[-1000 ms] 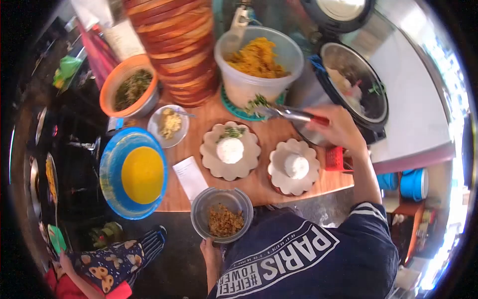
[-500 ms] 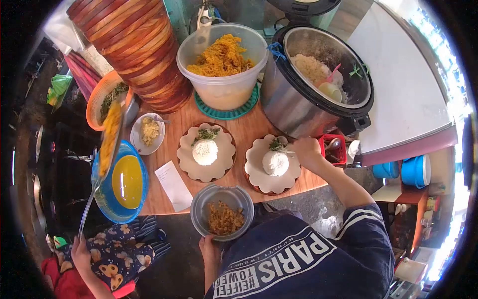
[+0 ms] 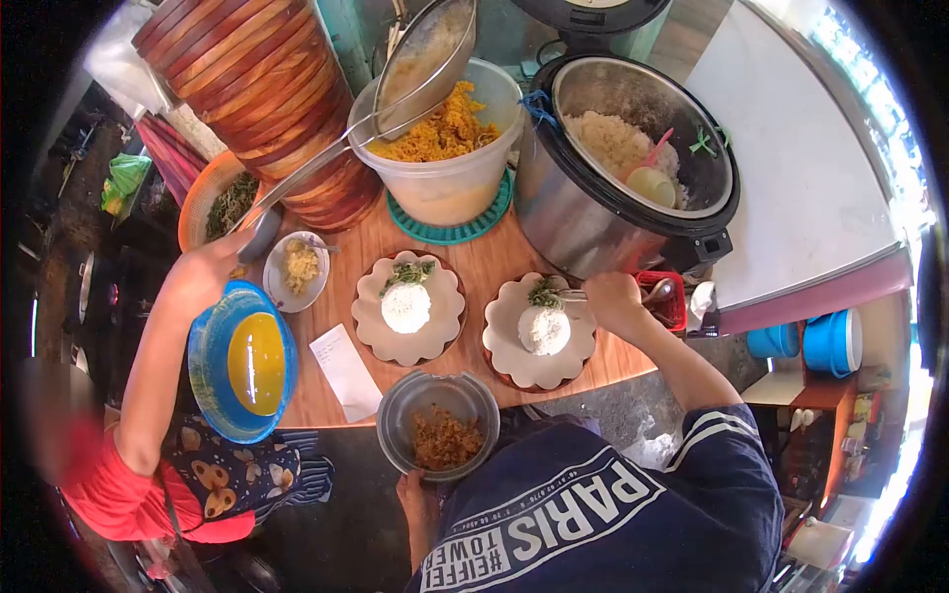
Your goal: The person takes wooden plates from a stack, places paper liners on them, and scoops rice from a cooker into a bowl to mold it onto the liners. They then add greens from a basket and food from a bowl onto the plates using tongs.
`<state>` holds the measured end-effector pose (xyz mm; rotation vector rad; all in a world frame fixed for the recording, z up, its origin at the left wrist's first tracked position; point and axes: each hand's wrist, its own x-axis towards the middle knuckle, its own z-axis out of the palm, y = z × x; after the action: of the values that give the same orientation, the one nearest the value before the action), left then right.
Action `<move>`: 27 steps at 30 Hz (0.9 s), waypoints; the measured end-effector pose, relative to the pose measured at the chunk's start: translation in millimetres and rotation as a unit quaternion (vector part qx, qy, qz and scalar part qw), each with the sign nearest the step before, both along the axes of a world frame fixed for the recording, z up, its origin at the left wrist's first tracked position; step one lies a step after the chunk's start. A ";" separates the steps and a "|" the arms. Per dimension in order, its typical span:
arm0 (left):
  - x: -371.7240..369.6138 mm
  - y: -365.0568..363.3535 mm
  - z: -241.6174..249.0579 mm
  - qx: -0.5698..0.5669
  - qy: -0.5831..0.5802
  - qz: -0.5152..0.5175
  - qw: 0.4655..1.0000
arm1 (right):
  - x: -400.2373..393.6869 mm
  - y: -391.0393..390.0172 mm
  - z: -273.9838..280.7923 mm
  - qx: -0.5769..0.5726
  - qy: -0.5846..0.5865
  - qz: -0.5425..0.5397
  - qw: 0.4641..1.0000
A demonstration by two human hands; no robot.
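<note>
My left hand (image 3: 416,502) grips the near edge of a grey bowl (image 3: 388,435) holding brown fried bits (image 3: 447,438). My right hand (image 3: 613,299) is closed on a metal utensil (image 3: 571,295), whose tip touches the greens (image 3: 544,293) beside a white rice mound (image 3: 545,331) on the right scalloped plate (image 3: 503,346). On the left scalloped plate (image 3: 371,314) lie another rice mound (image 3: 406,308) and greens (image 3: 408,273). A white slip of paper (image 3: 346,374) lies left of the bowl.
At left, a co-worker's hand (image 3: 203,277) holds a large strainer (image 3: 420,74) over a tub of orange shreds (image 3: 445,128). Around stand a rice cooker (image 3: 593,237), stacked wooden rings (image 3: 247,79), a blue basin (image 3: 208,381), a small dish (image 3: 278,267) and a red basket (image 3: 675,314).
The co-worker's strainer has swung up and right from above the blue basin to the tub, and its orange load no longer shows. My hands have barely moved.
</note>
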<state>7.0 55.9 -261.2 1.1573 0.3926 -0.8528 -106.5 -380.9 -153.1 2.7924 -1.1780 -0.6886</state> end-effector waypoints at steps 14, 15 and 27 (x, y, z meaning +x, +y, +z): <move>3.2 -2.5 13.0 0.019 -0.023 -0.003 1.000 | -41.6 0.3 1.5 0.020 -0.117 -0.070 0.991; 1.9 -6.3 12.5 0.029 -0.042 0.005 0.999 | -41.7 2.7 8.2 0.015 -0.123 -0.062 0.990; 8.6 9.4 11.6 0.059 -0.026 0.043 0.997 | -46.5 19.4 18.7 0.079 -0.330 -0.129 0.932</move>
<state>15.7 65.3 -249.6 1.2600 0.4510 -0.7315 -153.0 -361.5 -134.4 3.1417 -1.6665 0.2102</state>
